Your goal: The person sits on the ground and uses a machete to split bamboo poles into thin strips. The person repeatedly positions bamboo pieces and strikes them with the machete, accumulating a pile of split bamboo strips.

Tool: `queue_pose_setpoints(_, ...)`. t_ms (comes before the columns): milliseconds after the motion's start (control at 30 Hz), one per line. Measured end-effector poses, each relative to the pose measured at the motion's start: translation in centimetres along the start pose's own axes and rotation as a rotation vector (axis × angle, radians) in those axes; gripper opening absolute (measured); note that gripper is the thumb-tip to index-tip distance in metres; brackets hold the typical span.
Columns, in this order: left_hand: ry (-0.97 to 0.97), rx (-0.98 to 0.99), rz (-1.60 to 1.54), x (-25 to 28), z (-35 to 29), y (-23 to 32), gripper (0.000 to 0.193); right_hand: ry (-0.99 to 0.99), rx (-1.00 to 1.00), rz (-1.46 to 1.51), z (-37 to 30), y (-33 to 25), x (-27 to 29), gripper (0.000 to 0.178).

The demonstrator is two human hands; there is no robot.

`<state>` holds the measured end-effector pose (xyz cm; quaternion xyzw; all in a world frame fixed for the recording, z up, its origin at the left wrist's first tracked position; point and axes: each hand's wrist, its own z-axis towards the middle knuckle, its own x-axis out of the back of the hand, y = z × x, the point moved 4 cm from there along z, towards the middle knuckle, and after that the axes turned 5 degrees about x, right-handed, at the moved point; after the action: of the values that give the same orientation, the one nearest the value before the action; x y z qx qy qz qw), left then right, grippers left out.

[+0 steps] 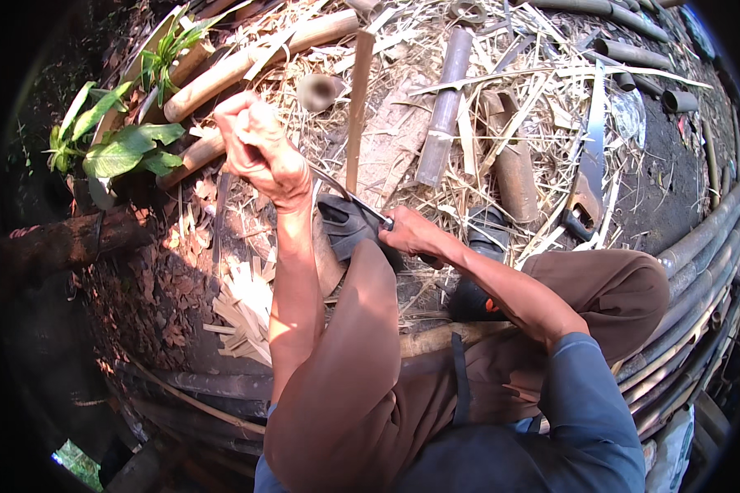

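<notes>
My left hand (pixel 265 156) is raised at the left, its fingers curled into a closed grip. Whatever it may hold is hidden. Lower and to the right, in front of my knees, my right hand (pixel 411 233) grips the dark handle of a knife. The knife's narrow, slightly curved blade (pixel 355 199) points up and left toward my left wrist. Just beyond the blade a flat brown bamboo slat (pixel 359 107) stands out lengthwise, apart from both hands. Under the blade is my dark shoe (pixel 347 226). Pale split strips (pixel 251 304) lie in a pile beside my left forearm.
Bamboo shavings (pixel 551 115) litter the ground ahead. A handsaw (pixel 588 164) lies at the right. Cut bamboo pieces (pixel 448 107) and a thick bamboo pole (pixel 255 64) lie beyond my hands. A leafy plant (pixel 127 152) grows at left; long bamboo poles (pixel 699 238) are stacked at right.
</notes>
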<state>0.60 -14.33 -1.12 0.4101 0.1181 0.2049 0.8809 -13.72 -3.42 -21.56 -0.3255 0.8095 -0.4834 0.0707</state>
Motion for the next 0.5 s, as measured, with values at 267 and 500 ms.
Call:
queue_pose_setpoints(267,-0.890,0.777,-0.107,-3.8,-1.4,-8.7,0.079,-0.029,0.085,-0.164,0.6,-1.6,1.7,0.034)
queue_pose_setpoints(500,-0.584,0.754,-0.217,-4.5,-4.8,-7.2,0.048,-0.011,0.078,-0.122,0.0,-0.3,1.2,0.039)
